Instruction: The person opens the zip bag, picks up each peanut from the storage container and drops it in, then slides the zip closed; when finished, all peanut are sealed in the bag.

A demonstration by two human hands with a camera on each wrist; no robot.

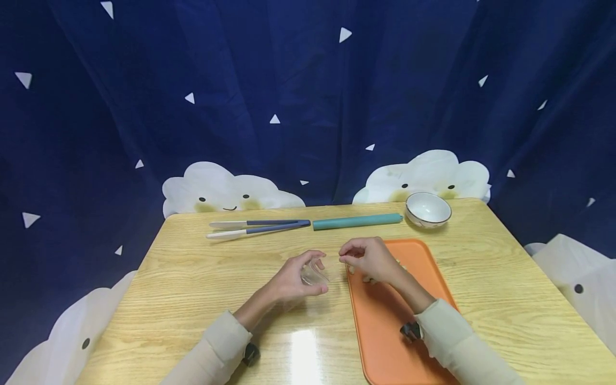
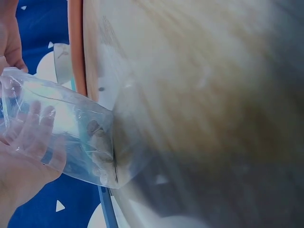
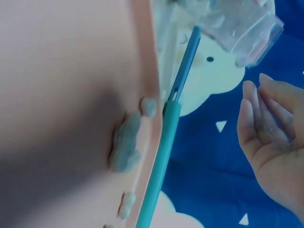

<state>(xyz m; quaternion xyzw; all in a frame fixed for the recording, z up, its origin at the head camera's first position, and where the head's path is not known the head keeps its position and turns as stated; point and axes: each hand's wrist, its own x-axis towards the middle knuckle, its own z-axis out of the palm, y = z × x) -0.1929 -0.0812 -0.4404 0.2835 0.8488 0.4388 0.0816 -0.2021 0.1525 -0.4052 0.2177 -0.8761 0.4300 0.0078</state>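
Note:
My left hand (image 1: 295, 275) holds a clear plastic bag (image 2: 71, 128), its thumb and fingers curved around the bag's upper part. Several pale lumps, seemingly peanuts (image 2: 100, 147), lie at the bottom of the bag. Close by the bag's mouth is my right hand (image 3: 275, 118), fingers loosely bent and the thumb near the index fingertip; nothing shows between them. It hovers over the left edge of an orange tray (image 1: 385, 331). On that tray lie several peanuts in their shells (image 3: 126, 142), partly hidden under the right hand in the head view.
Blue-handled tongs (image 1: 274, 229) with pale tips lie at the back of the wooden table (image 1: 192, 299). Beside them is a long teal tube-like stick (image 1: 356, 221). A white bowl (image 1: 428, 208) with a dark rim stands at the back right, behind the tray.

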